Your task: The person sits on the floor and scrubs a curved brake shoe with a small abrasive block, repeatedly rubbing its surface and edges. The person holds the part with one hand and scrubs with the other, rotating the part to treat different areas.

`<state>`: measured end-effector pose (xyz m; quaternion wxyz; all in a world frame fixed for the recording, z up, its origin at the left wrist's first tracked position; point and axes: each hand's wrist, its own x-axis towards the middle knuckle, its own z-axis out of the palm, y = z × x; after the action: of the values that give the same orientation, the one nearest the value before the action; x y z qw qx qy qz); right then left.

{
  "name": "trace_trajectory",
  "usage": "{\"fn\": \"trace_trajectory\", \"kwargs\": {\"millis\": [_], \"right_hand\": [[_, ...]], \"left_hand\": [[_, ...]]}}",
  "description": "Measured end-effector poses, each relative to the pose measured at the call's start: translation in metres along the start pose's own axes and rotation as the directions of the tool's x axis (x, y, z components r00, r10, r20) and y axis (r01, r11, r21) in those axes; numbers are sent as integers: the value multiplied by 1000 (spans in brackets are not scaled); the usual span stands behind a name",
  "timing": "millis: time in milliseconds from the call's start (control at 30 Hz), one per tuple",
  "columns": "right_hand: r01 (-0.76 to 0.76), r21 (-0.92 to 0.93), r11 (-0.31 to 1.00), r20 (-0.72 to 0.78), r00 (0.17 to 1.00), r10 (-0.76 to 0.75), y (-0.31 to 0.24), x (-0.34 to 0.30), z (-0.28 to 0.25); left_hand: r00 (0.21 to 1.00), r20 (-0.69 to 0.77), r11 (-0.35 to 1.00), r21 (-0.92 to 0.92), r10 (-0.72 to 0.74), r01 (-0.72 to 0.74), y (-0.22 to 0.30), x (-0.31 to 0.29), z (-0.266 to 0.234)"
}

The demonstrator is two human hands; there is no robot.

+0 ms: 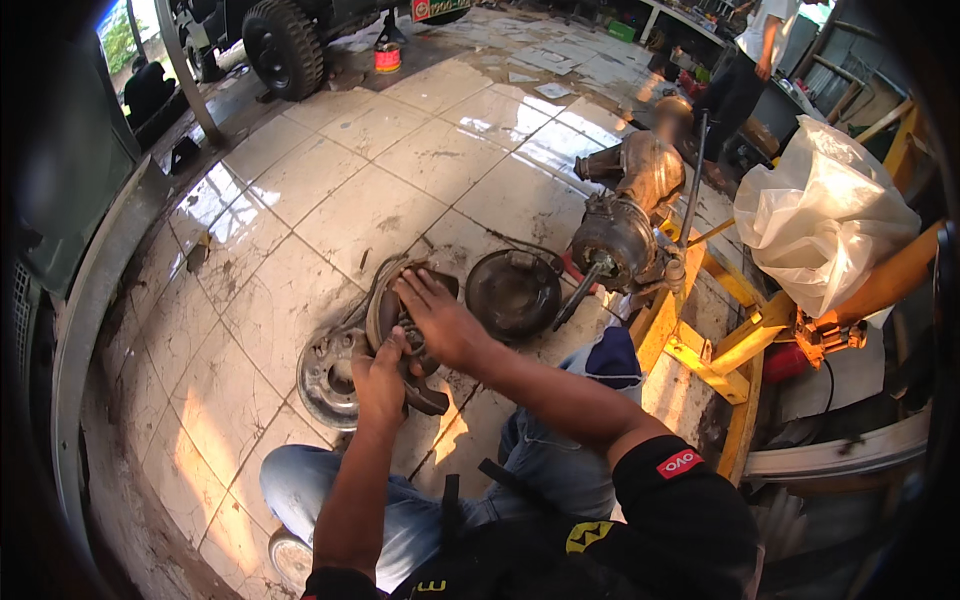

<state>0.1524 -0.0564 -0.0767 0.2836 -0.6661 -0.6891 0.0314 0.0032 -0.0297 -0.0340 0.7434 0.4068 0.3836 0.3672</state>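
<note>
I sit with a brake assembly of curved brake shoes point(430, 401) in front of me, tilted above the tiled floor. My left hand point(379, 375) grips it low on the near side, thumb up; some of its fingers are hidden. My right hand point(437, 312) presses over the upper part of a shoe, its fingers long and close together. Beneath and to the left lies a round metal brake drum point(322, 378) with holes. A dark round backing plate point(513, 294) lies to the right of the hands.
A greasy axle housing point(648, 170) rests on a yellow metal stand point(735, 375) at the right. A clear plastic bag point(825, 215) hangs there. Far off are a vehicle wheel point(283, 48), a red can point(387, 57) and another person point(745, 75).
</note>
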Motion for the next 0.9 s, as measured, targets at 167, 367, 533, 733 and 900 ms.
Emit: {"fn": "trace_trajectory", "kwargs": {"millis": [167,367,533,733,900], "right_hand": [[67,-50,996,11,998,-67,-3,0,-2],[-122,10,992,-105,987,123,45,1,-5],[-26,242,970,-341,934,110,18,3,-31],[25,-178,984,-172,984,-56,34,5,-6],[87,-199,976,-190,974,-126,24,7,2]], "left_hand": [[998,15,998,-3,67,-67,-5,-1,-8],[998,44,999,13,40,-41,9,-6,-24],[996,10,996,2,92,-92,10,-9,-17],[999,49,995,-94,17,-12,2,-7,-20],[998,20,994,-97,61,-58,3,-5,-21]]}}
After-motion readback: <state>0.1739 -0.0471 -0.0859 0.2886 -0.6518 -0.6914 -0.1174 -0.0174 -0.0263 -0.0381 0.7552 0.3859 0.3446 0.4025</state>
